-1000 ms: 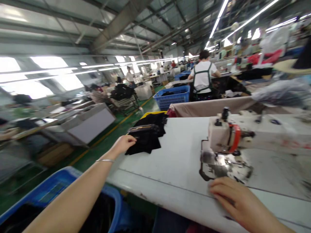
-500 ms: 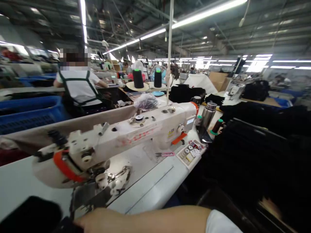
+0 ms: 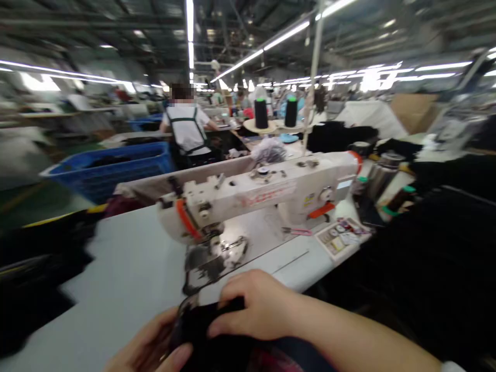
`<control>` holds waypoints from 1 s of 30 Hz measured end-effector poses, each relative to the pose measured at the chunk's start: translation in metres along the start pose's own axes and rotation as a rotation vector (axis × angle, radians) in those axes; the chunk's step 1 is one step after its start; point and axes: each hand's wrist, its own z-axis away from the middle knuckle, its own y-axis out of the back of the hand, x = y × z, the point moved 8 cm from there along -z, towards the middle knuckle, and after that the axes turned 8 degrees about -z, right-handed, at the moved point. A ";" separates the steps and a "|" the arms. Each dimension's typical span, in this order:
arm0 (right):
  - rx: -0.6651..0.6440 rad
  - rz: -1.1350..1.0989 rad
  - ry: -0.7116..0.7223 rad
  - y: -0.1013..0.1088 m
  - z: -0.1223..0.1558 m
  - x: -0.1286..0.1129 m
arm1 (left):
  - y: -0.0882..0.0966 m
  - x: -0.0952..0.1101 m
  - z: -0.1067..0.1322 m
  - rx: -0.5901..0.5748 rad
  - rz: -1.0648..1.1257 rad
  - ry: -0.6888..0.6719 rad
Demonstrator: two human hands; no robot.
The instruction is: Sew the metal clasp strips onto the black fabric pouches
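Observation:
Both my hands hold a small black fabric piece (image 3: 209,336) at the near edge of the white sewing table (image 3: 127,279). My left hand (image 3: 151,346) grips it from the left and below, fingers curled round it. My right hand (image 3: 258,305) lies over its top with the fingers closed on the cloth. Just beyond stands the cream sewing machine (image 3: 267,194), its needle plate (image 3: 217,256) a short way past my fingers.
A pile of black fabric (image 3: 34,263) lies at the table's left end, more black cloth (image 3: 434,243) to the right. A small tray of bobbins (image 3: 341,237), thread cones (image 3: 261,113) and a metal flask (image 3: 382,173) stand behind. A person in a white shirt (image 3: 188,132) works by a blue crate (image 3: 112,168).
My left hand has left the black pile at the table's far left and come back with a black piece. Both hands now meet on it before the machine. The view swung right, then back.

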 end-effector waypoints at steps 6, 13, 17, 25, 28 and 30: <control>0.029 -0.073 -0.051 0.006 0.013 -0.004 | 0.025 -0.020 0.049 -0.062 0.729 0.484; -0.011 -0.025 -0.032 -0.001 0.012 -0.003 | 0.014 -0.021 0.044 0.001 1.004 0.541; -0.016 -0.022 -0.029 -0.005 0.009 -0.003 | 0.015 -0.027 0.047 0.018 1.032 0.566; -0.032 -0.028 -0.008 -0.010 0.005 -0.001 | 0.017 -0.034 0.047 0.054 1.042 0.593; -0.027 -0.019 -0.002 -0.013 0.004 0.000 | 0.016 -0.035 0.047 0.055 1.047 0.592; -0.018 -0.007 -0.006 -0.012 0.004 0.000 | 0.013 -0.036 0.048 0.058 1.047 0.591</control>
